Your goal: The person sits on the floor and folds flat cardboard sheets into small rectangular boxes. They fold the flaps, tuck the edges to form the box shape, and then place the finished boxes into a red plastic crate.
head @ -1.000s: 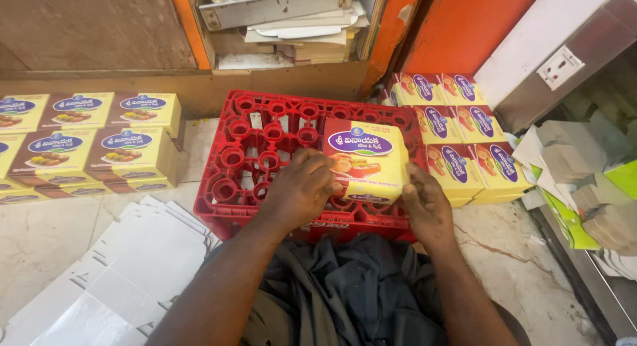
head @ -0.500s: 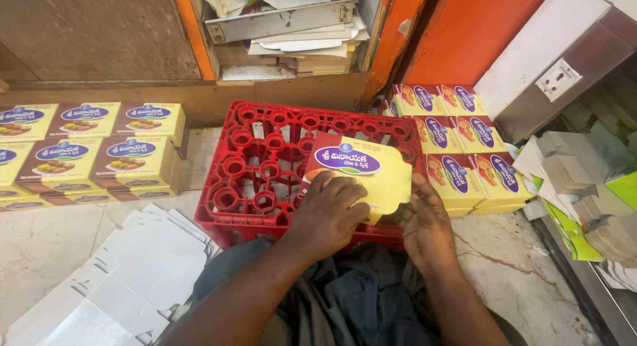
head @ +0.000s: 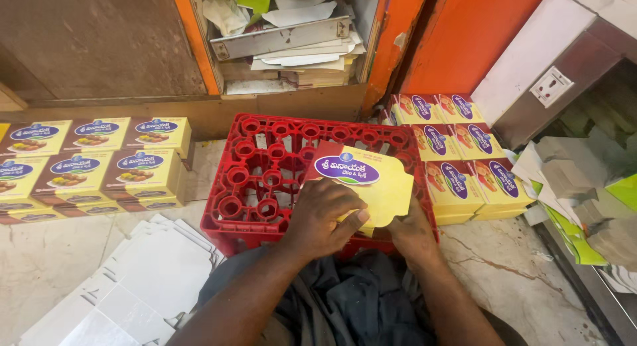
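Observation:
A yellow cardboard box (head: 378, 183) with a blue oval label and rounded flaps is tilted over the near right part of a red plastic crate (head: 265, 180) turned upside down. My left hand (head: 325, 216) presses on the box's near left side, fingers curled over its edge. Beneath the box's right corner, my right hand (head: 411, 230) grips it, partly hidden by the cardboard. Both hands hold the same box above my lap.
Folded yellow boxes sit in stacks at the left (head: 93, 163) and at the right (head: 458, 153). Flat white box blanks (head: 126, 286) lie on the floor at lower left. A shelf of loose papers (head: 292, 41) is behind the crate. More cardboard scraps (head: 584, 187) lie at the right.
The box has tipped from standing closed on the crate to lying tilted with its flaps showing. Both hands have slid down to its near edge.

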